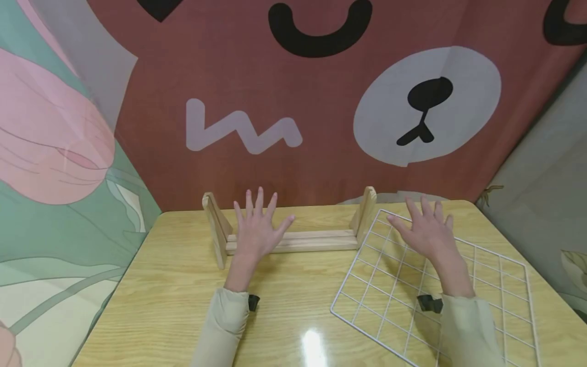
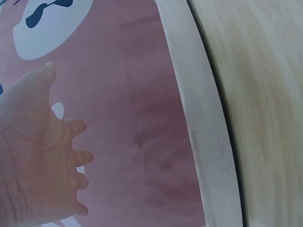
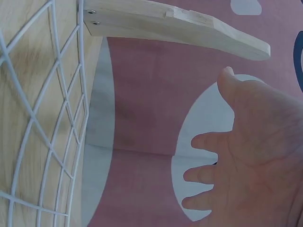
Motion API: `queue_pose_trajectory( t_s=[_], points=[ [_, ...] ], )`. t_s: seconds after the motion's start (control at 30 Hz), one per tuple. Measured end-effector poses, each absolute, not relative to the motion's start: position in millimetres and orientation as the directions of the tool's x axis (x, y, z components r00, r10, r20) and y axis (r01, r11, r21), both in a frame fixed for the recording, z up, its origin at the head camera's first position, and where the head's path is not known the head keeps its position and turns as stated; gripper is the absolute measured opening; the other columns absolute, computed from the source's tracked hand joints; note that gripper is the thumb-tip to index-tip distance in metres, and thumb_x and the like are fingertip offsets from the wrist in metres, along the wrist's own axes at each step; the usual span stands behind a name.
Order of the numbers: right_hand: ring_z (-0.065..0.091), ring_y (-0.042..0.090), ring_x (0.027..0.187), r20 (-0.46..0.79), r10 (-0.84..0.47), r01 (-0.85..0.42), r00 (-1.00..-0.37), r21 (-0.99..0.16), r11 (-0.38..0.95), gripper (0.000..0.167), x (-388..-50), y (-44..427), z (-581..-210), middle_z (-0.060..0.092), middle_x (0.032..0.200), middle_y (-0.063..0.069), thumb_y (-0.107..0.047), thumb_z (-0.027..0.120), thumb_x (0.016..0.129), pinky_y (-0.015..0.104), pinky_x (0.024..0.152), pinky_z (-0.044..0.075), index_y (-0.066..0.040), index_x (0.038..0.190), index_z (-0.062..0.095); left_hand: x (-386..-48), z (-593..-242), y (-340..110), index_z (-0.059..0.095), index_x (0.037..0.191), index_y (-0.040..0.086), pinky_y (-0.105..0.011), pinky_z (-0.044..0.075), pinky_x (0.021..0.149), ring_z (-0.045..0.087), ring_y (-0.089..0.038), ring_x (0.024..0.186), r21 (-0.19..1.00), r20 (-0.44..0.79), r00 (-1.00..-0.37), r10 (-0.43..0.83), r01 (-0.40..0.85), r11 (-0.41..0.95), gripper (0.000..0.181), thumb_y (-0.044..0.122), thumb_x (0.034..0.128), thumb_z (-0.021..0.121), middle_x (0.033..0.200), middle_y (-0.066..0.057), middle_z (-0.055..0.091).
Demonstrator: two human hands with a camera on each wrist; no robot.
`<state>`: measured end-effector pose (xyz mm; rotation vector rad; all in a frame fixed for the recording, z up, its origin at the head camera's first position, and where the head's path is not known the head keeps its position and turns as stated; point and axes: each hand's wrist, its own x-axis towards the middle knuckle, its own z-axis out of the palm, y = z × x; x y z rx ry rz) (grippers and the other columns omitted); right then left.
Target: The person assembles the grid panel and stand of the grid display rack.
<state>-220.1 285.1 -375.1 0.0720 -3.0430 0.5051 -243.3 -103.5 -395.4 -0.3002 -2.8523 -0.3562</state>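
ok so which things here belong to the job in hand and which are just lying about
Likely part of the job, going by where the hands are:
wooden stand, nearest the left grip
white wire grid, below the right grip

Just surroundings:
tabletop, under both
cartoon-print cloth behind
flower-print cloth at the left

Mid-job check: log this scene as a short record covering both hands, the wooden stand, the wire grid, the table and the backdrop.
Left hand: fingers spread, holding nothing, apart from the stand's rail
Right hand: fingers spread, holding nothing, above the grid
Wooden stand: two end pieces joined by rails, near the table's far edge
Wire grid: white, right of the stand; contact with it unclear
Table: wood-grain top
Backdrop: reddish-brown cloth with printed shapes
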Motion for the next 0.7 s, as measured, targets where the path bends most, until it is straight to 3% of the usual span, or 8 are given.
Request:
queue_pose_trajectory(
  t_s=[0.7],
  points=[
    [-0.002, 0.071, 0.142, -0.001, -0.043, -0.041, -0.999, -0.313, 0.949, 0.096, -229, 289, -391, 0.006, 0.161, 0.043, -0.072, 0.027, 0.103, 0.086, 0.105, 0.005, 0.003, 0.163, 0.017, -233, -372, -103, 0.028, 0.166, 0.021, -0.068, -0.004, 0.12, -0.001, -0.043, 0.157, 0.21, 0.31, -0.937, 0.163, 0.235, 0.949, 0.086, 0.076, 0.1001, 0.031, 0.172, -0.017, 0.014]
  ],
)
